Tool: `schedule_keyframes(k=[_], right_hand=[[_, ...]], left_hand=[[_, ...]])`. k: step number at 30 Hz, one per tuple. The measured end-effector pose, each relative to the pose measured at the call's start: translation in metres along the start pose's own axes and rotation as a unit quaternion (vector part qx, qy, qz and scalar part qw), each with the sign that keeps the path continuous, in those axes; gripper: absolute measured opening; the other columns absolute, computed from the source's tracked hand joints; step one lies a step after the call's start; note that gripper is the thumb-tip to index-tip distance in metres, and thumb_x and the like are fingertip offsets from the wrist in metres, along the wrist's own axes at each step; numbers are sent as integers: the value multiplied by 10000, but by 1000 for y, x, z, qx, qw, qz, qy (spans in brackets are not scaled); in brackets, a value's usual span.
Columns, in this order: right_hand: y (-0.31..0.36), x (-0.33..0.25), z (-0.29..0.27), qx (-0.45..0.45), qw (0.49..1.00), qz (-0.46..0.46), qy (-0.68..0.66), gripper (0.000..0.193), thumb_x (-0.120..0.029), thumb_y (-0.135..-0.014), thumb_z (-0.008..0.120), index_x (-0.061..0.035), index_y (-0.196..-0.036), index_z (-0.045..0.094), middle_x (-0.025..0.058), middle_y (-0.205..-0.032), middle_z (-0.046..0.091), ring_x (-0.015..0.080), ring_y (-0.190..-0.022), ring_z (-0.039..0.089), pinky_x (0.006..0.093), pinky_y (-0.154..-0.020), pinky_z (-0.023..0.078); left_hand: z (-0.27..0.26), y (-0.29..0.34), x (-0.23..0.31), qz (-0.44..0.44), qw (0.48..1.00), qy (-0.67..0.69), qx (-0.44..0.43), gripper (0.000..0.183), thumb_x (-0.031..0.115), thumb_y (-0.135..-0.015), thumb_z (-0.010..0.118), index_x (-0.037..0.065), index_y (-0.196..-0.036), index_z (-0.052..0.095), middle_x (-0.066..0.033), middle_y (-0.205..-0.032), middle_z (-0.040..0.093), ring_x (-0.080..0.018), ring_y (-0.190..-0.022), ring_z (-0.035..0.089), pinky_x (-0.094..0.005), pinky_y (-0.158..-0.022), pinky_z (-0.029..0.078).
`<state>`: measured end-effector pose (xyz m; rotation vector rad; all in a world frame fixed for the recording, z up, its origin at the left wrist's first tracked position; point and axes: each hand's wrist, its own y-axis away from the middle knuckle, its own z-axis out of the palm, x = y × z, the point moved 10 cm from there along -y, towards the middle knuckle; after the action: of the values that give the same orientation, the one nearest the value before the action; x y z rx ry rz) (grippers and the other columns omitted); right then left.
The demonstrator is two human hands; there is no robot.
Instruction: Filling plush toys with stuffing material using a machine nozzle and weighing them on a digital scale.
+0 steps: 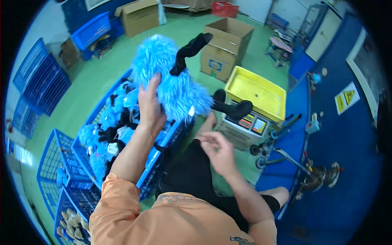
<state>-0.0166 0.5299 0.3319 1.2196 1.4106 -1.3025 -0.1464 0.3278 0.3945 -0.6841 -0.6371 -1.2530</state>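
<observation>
A shaggy bright-blue plush toy (163,61) with thin black limbs hangs raised in front of me. My left hand (151,104) grips its furry body from below, thumb pressed into the fur. One black limb sticks up to the right, and two more dangle at the lower right. A small white tag shows on its lower edge. My right hand (220,153) is apart from the toy, above my thigh, with fingers curled together; whether something small is between them is hidden. Beneath my left arm, a blue plastic crate (148,167) holds several similar blue-and-black plush toys.
Right of the toy stands a grey machine (241,134) topped by a yellow tray (257,92). Behind it is an open cardboard box (220,51). A blue bench (281,171) with metal fittings runs along the right. Another blue crate (61,204) at lower left holds brown plush toys.
</observation>
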Motion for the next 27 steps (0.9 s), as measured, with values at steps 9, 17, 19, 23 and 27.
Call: schedule_keyframes(k=[9,17,19,23,27], right_hand=[[36,71,-93,172,982,56,-57,215,-39,-929,639,0,-1137,600,88,-933,660,128,-724,609,259,-692,513],[90,109,-161,335,933,98,81,173,-35,-940,598,4,-1108,584,71,-898,631,121,-569,548,263,-534,446],[93,124,-164,288,948,138,6,137,-41,-957,583,-5,-1089,569,67,-889,610,114,-596,547,248,-550,444],[103,132,-172,267,947,156,-89,93,-50,-978,564,-17,-1065,551,59,-878,584,106,-629,546,231,-573,443],[111,119,-188,357,919,92,-142,72,-60,-990,554,-28,-1054,539,47,-871,566,104,-651,547,225,-597,443]], left_hand=[[20,111,-233,-358,930,82,-34,351,282,-1014,573,41,-1269,558,-96,-1070,686,-183,-870,685,-309,-740,580],[46,164,-295,-475,879,27,-31,353,308,-1026,550,50,-1266,571,-89,-1111,682,-189,-918,672,-327,-812,571],[52,168,-300,-486,873,8,-35,348,308,-1028,545,54,-1263,578,-85,-1125,680,-191,-937,668,-339,-845,568],[47,155,-313,-487,874,6,-14,340,300,-1028,542,55,-1260,584,-87,-1146,677,-198,-962,662,-353,-883,564],[26,120,-322,-452,889,55,50,330,278,-1027,545,48,-1261,582,-103,-1165,670,-214,-985,662,-364,-897,563]])
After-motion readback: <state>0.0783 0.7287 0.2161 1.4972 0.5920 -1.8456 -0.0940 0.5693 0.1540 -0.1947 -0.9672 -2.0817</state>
